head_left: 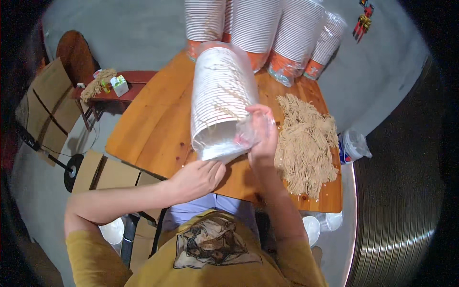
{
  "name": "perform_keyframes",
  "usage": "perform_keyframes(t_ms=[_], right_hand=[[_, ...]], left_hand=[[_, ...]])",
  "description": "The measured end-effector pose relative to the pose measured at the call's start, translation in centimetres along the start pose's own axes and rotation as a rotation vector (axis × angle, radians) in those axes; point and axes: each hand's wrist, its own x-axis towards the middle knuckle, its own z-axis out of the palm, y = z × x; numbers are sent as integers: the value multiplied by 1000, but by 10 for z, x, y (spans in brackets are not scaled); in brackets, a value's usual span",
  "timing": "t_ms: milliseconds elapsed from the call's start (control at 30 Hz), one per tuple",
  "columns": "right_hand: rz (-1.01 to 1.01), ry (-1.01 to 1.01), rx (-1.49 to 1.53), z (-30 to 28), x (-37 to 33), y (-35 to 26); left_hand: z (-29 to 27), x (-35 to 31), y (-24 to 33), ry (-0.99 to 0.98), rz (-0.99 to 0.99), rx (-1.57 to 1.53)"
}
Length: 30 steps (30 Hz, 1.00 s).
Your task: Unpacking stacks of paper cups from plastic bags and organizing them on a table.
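Observation:
A long stack of white paper cups (217,91) lies on its side on the wooden table (153,119), its near end facing me. Clear plastic bag film (217,152) wraps the stack, with loose film gathered at the near end. My left hand (200,179) is closed on the film just below that end. At the right side of the same end, my right hand (263,131) grips the bag with its fingers curled round crumpled film. Thin tan strands show along the stack; whether they lie inside or outside the film I cannot tell.
Several bagged cup stacks (253,28) stand along the table's far edge. A heap of beige strings (306,143) covers the right side. Cardboard boxes (52,105), a red bench (141,79) and a black round-based stand (74,170) are at left; a ridged dark shutter (397,205) rises at right.

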Motion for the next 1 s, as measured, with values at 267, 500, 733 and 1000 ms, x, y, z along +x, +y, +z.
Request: perform_keyframes(t_ms=[267, 500, 733, 1000], right_hand=[[392, -160, 1412, -75, 16, -2], [238, -59, 1311, -107, 0, 23], [184, 121, 1339, -137, -14, 40], [312, 338, 1278, -136, -6, 53]], left_hand=[[2, 19, 12, 230, 225, 423], [16, 29, 26, -11, 252, 724], [-5, 56, 17, 183, 12, -36], [-4, 40, 39, 137, -43, 344]])
